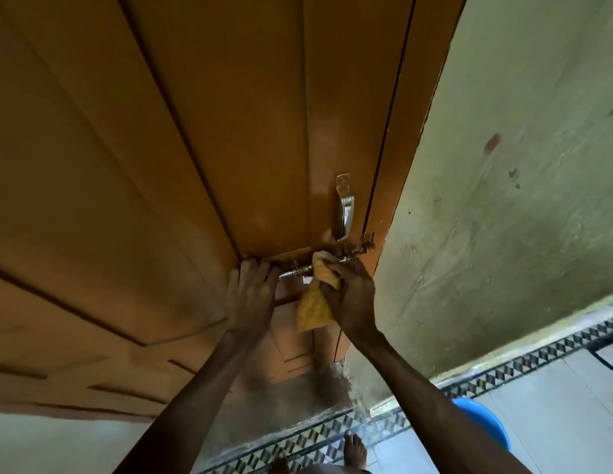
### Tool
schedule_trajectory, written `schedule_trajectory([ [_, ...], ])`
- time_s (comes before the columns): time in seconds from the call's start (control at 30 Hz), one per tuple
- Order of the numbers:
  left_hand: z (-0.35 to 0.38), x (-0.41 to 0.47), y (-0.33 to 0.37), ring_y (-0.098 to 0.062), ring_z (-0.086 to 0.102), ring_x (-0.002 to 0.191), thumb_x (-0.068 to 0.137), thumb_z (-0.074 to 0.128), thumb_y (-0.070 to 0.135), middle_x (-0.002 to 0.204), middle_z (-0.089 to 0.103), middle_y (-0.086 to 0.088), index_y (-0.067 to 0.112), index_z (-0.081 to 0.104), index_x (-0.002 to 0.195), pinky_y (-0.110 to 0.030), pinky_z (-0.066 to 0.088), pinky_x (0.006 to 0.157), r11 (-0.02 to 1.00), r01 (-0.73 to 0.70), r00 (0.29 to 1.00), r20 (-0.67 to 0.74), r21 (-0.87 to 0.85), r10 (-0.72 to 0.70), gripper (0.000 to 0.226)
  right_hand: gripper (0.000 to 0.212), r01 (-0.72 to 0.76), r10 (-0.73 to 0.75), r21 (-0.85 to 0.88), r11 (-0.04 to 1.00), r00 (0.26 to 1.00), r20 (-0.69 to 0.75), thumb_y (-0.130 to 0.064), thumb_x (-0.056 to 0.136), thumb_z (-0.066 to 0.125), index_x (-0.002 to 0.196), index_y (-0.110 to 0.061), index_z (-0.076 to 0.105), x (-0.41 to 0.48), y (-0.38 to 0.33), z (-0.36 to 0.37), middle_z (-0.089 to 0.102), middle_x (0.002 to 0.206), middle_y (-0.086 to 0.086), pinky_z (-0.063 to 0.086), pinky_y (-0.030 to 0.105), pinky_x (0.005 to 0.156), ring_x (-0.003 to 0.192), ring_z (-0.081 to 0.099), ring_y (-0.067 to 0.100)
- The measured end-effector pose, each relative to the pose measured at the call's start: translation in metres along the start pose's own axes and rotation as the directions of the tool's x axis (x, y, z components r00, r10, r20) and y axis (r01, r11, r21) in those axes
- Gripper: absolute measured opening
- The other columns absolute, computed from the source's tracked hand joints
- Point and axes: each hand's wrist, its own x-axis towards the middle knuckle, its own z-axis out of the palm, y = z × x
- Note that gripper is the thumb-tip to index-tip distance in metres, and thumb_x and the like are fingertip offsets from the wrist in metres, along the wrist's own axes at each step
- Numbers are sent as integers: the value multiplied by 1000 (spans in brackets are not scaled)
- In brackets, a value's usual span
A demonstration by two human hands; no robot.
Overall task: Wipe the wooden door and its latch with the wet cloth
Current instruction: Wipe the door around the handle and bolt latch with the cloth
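Note:
The brown wooden door (202,138) fills the upper left of the head view. Its metal sliding latch (300,269) runs across the door's right side, below a silver pull handle (345,208). My right hand (353,295) grips a yellow cloth (313,304) and presses its upper end against the latch bolt, while the rest of the cloth hangs down. My left hand (250,295) rests flat on the door, fingers spread, its fingertips by the latch's left end.
A stained pale green wall (503,200) stands right of the door frame. A blue plastic basin (483,419) sits on the light floor tiles at lower right, partly behind my right forearm. A patterned tile border (503,367) runs along the wall. My bare foot (355,451) shows below.

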Motion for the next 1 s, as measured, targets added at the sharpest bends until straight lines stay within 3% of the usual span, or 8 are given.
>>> schedule_trajectory([
  [0.1,2,0,1,-33,50,91,78,72,5,89,66,-10,10,74,90,-43,37,72,1000,18,999,-40,20,-17,13,29,-174,164,-71,982,977,-137,-13,83,73,110,-4,68,7,7,-6,65,109,13,54,29,88,95,61,18],
  [0.27,1,-2,8,-31,49,90,72,74,10,84,67,-11,7,73,87,-40,35,73,999,50,999,-18,14,-50,15,22,-285,287,93,954,958,-2,-16,83,76,104,-19,72,1,6,-20,69,94,-6,44,8,71,84,64,8],
  [0.33,2,-4,10,-32,50,89,74,71,9,85,66,-11,7,73,90,-41,37,73,998,63,998,-12,24,-63,16,12,-380,387,230,896,922,15,-21,87,72,98,-23,69,-7,18,-37,69,91,-9,49,19,70,84,65,7],
  [0.43,5,-6,13,-32,52,90,79,70,7,87,68,-11,7,72,97,-41,40,75,995,93,996,-7,22,-93,18,29,-590,572,475,653,795,202,-35,95,60,123,-28,62,-18,49,-65,70,115,1,55,48,88,101,67,26],
  [0.53,6,-6,15,-31,55,91,80,76,7,89,69,-10,9,72,99,-41,43,76,993,118,993,20,24,-119,20,28,-733,576,619,280,644,503,-39,102,39,122,-36,59,-24,70,-78,75,107,-5,45,50,99,101,68,22],
  [0.7,3,-3,20,-31,55,89,85,62,6,87,71,-10,8,74,95,-40,40,75,990,137,991,-11,45,-137,16,47,-876,671,439,198,448,591,-28,102,42,143,-5,43,0,71,-58,59,125,19,44,48,95,98,59,30],
  [0.8,0,-1,21,-31,54,89,87,49,9,86,71,-10,7,75,93,-40,39,75,986,160,987,-4,47,-160,26,56,-925,573,369,85,348,742,-48,99,41,134,-8,56,16,53,-49,65,119,16,42,43,104,106,63,30],
  [1.0,-4,5,18,-32,54,93,84,66,17,89,72,-8,10,75,91,-41,37,77,977,214,974,77,12,-215,14,59,-898,299,437,43,429,852,-55,98,36,138,-15,55,30,29,-18,52,143,17,40,54,105,125,55,38],
])
